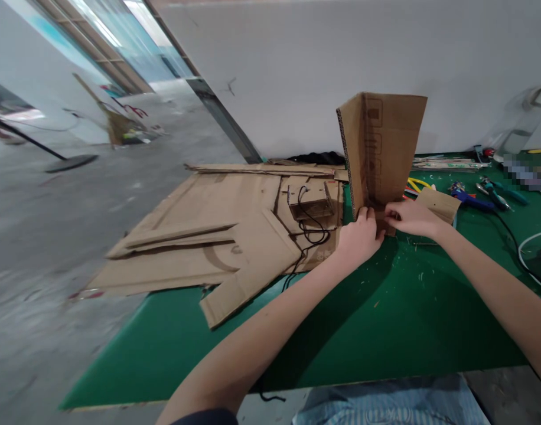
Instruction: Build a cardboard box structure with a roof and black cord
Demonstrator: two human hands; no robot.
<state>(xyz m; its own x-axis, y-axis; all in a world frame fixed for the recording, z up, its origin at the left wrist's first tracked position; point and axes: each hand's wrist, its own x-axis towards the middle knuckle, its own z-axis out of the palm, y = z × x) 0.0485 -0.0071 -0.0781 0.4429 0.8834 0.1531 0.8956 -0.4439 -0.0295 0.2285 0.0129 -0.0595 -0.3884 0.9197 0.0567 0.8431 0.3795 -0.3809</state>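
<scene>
A folded piece of brown cardboard [392,147] stands upright on the green table, with printed symbols near its crease. At its lower left, my left hand [361,236] is closed on the bottom part, fingers over the edge. My right hand [410,218] has its fingers bent together at the lower right of the same cardboard; whether a small thing is between them I cannot make out. Close behind my right hand lies a small cardboard flap [439,205]. Left of my hands, a small cardboard box [310,203] sits with a black cord [312,239] over it.
Flat cardboard sheets [235,195] cover the table's left side, and one angled strip [253,268] juts toward the front. To the right lie pliers [492,193], a blue-handled tool [472,199] and a white cable [525,248]. A wall [297,77] stands behind the green table [341,330].
</scene>
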